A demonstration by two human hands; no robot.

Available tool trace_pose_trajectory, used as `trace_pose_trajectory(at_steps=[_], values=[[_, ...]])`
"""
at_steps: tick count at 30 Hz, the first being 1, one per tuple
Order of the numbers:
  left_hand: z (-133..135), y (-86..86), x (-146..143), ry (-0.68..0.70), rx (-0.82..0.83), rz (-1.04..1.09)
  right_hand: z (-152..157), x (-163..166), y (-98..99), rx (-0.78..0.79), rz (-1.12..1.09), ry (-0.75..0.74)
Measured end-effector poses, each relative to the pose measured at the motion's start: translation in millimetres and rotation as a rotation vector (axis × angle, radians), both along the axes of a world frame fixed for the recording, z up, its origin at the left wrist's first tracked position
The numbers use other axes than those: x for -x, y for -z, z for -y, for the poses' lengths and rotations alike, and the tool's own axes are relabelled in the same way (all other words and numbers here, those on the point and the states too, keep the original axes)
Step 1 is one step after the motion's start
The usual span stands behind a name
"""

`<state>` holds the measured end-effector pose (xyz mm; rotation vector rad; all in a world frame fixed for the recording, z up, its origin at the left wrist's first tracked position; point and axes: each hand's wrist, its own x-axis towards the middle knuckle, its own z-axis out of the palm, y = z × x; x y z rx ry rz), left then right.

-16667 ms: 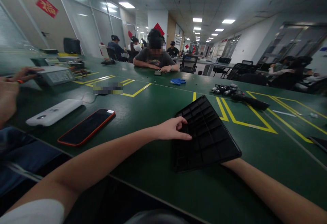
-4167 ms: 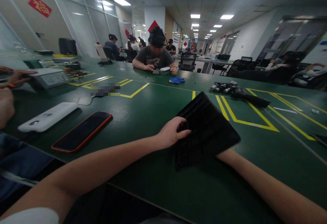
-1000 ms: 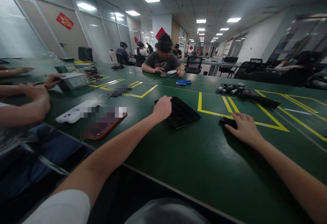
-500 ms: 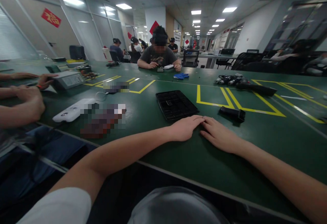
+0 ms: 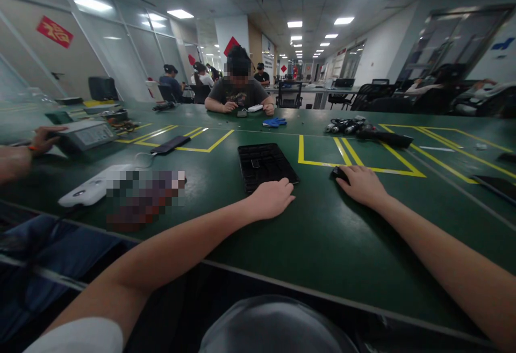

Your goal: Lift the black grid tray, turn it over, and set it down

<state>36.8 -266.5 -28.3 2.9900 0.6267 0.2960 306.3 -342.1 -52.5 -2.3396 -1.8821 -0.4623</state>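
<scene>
A black compartment tray [image 5: 266,162] lies flat on the green table [image 5: 306,235]. My left hand [image 5: 272,198] rests palm down at the tray's near edge, its fingertips touching the rim, fingers loosely stretched. My right hand [image 5: 363,184] lies over a small black object [image 5: 337,173] to the right of the tray. Its fingers curve down onto that object, and most of the object is hidden under them.
A white device [image 5: 91,189] and a blurred phone [image 5: 143,197] lie at the left. Black tools [image 5: 365,130] sit beyond yellow floor-tape lines [image 5: 342,154]. A person [image 5: 237,92] sits across the table, blue gloves [image 5: 274,122] by them. Another person's hands [image 5: 24,149] are at the far left.
My right hand has moved away from my left, out to the right onto the small black object. My left hand has slid forward to the tray's near edge.
</scene>
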Motion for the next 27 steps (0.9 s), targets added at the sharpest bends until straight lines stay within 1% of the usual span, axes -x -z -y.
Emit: trace_pose_trajectory(at_steps=[2,3,4,5,7,9,10,11,13,15,16,17,20,21,22,24,27], values=[[-1,1.7,-1,0.034,0.056,0.006,-1,0,0.4,-0.004,0.01,-0.004],[-1,0.4,-1,0.055,0.111,0.039,-1,0,0.0,-0.005,0.012,-0.011],[-3,-2.6,-2,0.065,0.195,0.091,-1,0,-0.4,-0.006,0.011,-0.017],[-6,-7.3,-2,0.054,0.314,0.163,-1,0,-0.7,-0.005,0.009,-0.023],[-20,-20.1,-1,-0.04,0.631,0.38,-1,0,-0.8,-0.008,0.011,-0.023],[-40,-33.8,2,-0.19,0.944,0.64,-1,0,-0.3,-0.01,0.015,-0.014],[-52,-39.2,4,-0.251,1.039,0.745,-1,0,0.0,-0.013,0.016,-0.009],[-63,-42.9,7,-0.322,1.061,0.791,-2,0,0.3,-0.015,0.016,-0.004],[-84,-44.0,12,-0.454,0.933,0.753,-3,0,0.6,-0.02,0.01,0.0],[-100,-37.8,17,-0.518,0.798,0.691,-3,1,0.7,-0.026,0.003,0.005],[-105,-33.1,19,-0.521,0.738,0.661,-3,1,0.6,-0.028,0.001,0.007],[-110,-28.4,21,-0.511,0.642,0.588,-2,1,0.4,-0.03,-0.001,0.008],[-120,-18.3,25,-0.451,0.234,0.198,-1,2,-0.5,-0.033,-0.006,0.004],[-121,-17.3,27,-0.43,0.131,0.081,-1,2,-0.9,-0.032,-0.007,0.002],[-121,-17.6,28,-0.417,0.066,-0.009,-1,2,-1.4,-0.03,-0.007,0.001],[-118,-21.3,30,-0.41,0.033,-0.104,0,3,-2.4,-0.026,-0.01,0.003],[-106,-30.5,32,-0.396,-0.001,-0.257,0,5,-3.3,-0.016,-0.034,0.004]])
